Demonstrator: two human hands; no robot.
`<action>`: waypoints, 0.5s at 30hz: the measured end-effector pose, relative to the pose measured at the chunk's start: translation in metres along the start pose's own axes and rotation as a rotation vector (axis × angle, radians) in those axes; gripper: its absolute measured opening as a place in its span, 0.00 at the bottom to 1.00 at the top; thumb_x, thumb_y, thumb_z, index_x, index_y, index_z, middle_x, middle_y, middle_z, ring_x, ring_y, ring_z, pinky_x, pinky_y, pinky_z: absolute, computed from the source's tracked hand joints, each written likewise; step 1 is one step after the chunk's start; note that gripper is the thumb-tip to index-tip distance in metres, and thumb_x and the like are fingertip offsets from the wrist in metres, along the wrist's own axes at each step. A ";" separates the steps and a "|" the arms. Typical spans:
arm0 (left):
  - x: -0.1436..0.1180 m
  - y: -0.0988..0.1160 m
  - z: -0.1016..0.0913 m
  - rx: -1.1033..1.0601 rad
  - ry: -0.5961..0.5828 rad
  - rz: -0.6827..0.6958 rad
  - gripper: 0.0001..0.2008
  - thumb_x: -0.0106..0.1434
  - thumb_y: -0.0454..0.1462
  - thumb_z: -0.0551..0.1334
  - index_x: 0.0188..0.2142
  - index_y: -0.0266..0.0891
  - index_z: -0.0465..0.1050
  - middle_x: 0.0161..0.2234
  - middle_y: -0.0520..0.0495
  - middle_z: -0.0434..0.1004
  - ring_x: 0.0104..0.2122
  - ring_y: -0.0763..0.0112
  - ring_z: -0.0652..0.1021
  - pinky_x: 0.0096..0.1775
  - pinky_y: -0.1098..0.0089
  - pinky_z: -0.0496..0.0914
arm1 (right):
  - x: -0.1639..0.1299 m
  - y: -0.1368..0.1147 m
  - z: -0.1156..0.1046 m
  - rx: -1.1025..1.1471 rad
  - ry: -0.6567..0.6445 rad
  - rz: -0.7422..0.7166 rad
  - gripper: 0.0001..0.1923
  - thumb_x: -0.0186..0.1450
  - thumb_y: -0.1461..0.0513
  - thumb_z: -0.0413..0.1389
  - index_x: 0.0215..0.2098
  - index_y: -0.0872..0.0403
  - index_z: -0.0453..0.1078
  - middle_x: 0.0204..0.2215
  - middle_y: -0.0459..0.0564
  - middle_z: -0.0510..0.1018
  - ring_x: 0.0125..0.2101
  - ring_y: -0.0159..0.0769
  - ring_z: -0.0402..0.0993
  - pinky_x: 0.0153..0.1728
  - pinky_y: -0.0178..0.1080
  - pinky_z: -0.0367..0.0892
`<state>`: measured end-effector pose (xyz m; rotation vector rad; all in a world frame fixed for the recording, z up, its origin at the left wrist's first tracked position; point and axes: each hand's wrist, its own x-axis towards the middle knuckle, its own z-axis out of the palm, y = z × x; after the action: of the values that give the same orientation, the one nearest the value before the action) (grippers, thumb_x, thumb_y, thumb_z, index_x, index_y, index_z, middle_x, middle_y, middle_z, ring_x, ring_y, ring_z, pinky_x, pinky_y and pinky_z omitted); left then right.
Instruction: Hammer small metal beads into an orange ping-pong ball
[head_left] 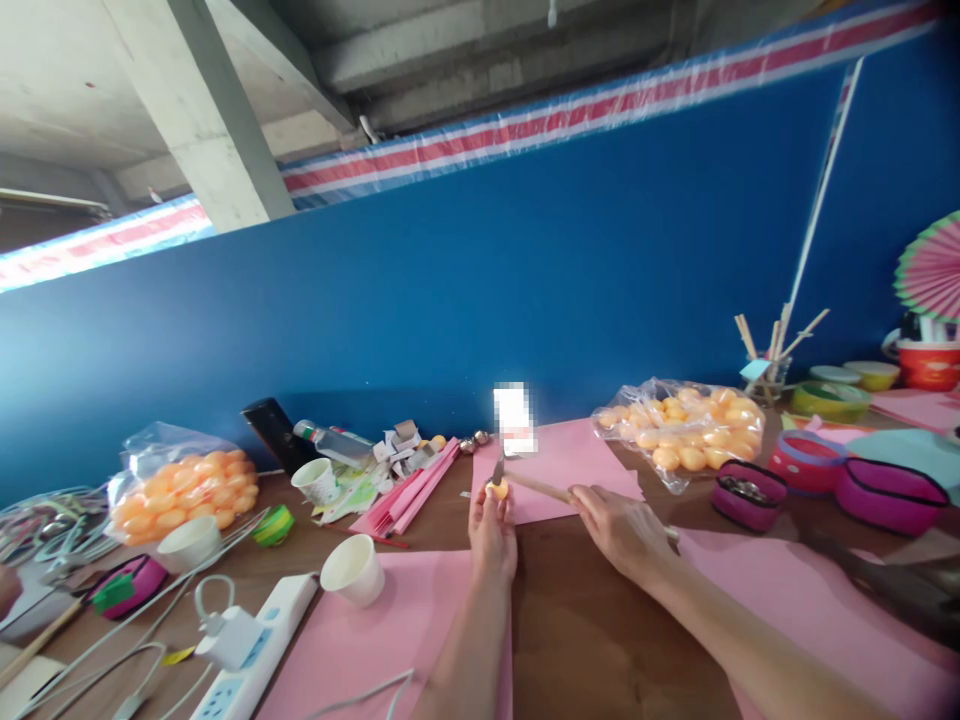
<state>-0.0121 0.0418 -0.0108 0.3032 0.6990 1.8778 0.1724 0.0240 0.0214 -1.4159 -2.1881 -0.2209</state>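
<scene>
Along the left, has a clear bag of orange balls (187, 490) toward the back and a white power strip (259, 635) nearer, slanting along the edge of a pink sheet (420, 600). Shows a white cup (352, 570) on that sheet, apart from the left forearm. Grips a small orange ball (499, 490) in the left hand (493, 540), over the near left corner of a farther pink sheet (577, 450). Has room below, on brown tabletop (592, 620) between the facing edges of the nearer sheets. Clasps a wooden-handled tool (541, 487) in the closed right hand (626, 530), head close to the ball; cannot tell whether touching. Offers less room rightward, with a second bag of orange balls (690, 430) and two magenta containers (892, 495) crowding beyond the forearm.
</scene>
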 end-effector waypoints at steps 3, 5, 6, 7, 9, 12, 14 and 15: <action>-0.001 0.001 0.001 0.003 0.014 -0.008 0.05 0.54 0.31 0.61 0.33 0.37 0.68 0.33 0.46 0.76 0.36 0.70 0.77 0.42 0.70 0.70 | 0.000 0.000 0.001 0.012 0.016 0.015 0.14 0.66 0.58 0.38 0.39 0.49 0.65 0.28 0.46 0.75 0.26 0.31 0.71 0.21 0.30 0.52; -0.001 0.001 0.002 -0.011 0.018 -0.008 0.05 0.55 0.31 0.60 0.33 0.37 0.68 0.33 0.46 0.76 0.36 0.71 0.77 0.43 0.70 0.70 | 0.000 0.000 0.002 0.026 0.041 0.022 0.15 0.66 0.58 0.38 0.40 0.50 0.65 0.29 0.47 0.75 0.27 0.31 0.71 0.22 0.30 0.52; -0.001 0.000 0.002 -0.018 0.019 -0.006 0.05 0.55 0.30 0.60 0.33 0.37 0.68 0.33 0.47 0.76 0.36 0.71 0.77 0.43 0.70 0.69 | 0.000 0.000 0.002 0.027 0.043 0.019 0.15 0.66 0.58 0.38 0.39 0.50 0.65 0.29 0.47 0.75 0.26 0.31 0.71 0.22 0.30 0.52; -0.001 0.000 0.002 -0.023 0.019 -0.005 0.05 0.55 0.30 0.59 0.33 0.36 0.68 0.33 0.47 0.75 0.36 0.71 0.77 0.44 0.70 0.69 | 0.000 0.000 0.003 0.025 0.038 0.013 0.14 0.66 0.58 0.39 0.38 0.50 0.65 0.29 0.46 0.75 0.26 0.31 0.71 0.21 0.30 0.52; -0.001 0.000 0.002 -0.032 0.011 -0.004 0.06 0.55 0.28 0.59 0.34 0.36 0.68 0.34 0.47 0.75 0.37 0.71 0.77 0.44 0.71 0.69 | 0.000 0.001 0.003 0.017 0.024 0.004 0.14 0.66 0.58 0.39 0.36 0.50 0.65 0.27 0.45 0.75 0.24 0.30 0.71 0.20 0.31 0.51; 0.000 0.000 0.002 -0.034 0.001 -0.029 0.06 0.56 0.28 0.58 0.35 0.34 0.69 0.35 0.45 0.75 0.37 0.69 0.76 0.43 0.71 0.70 | 0.000 0.002 0.004 0.026 0.041 0.008 0.13 0.65 0.59 0.39 0.37 0.50 0.65 0.28 0.45 0.75 0.25 0.30 0.71 0.20 0.31 0.51; 0.000 0.000 0.002 -0.028 0.010 -0.049 0.06 0.56 0.28 0.57 0.34 0.34 0.69 0.35 0.44 0.75 0.37 0.68 0.77 0.42 0.71 0.70 | 0.000 0.003 0.004 0.043 0.066 0.018 0.13 0.66 0.59 0.39 0.39 0.50 0.64 0.31 0.46 0.76 0.26 0.30 0.72 0.21 0.31 0.52; 0.000 0.000 0.002 -0.025 0.015 -0.053 0.05 0.57 0.29 0.57 0.34 0.34 0.69 0.35 0.43 0.75 0.37 0.68 0.77 0.41 0.71 0.71 | 0.000 0.003 0.004 0.049 0.074 0.021 0.13 0.66 0.60 0.39 0.40 0.51 0.64 0.32 0.46 0.76 0.27 0.30 0.72 0.22 0.31 0.53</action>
<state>-0.0113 0.0428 -0.0095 0.2525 0.6874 1.8383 0.1737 0.0273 0.0173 -1.3815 -2.1037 -0.2069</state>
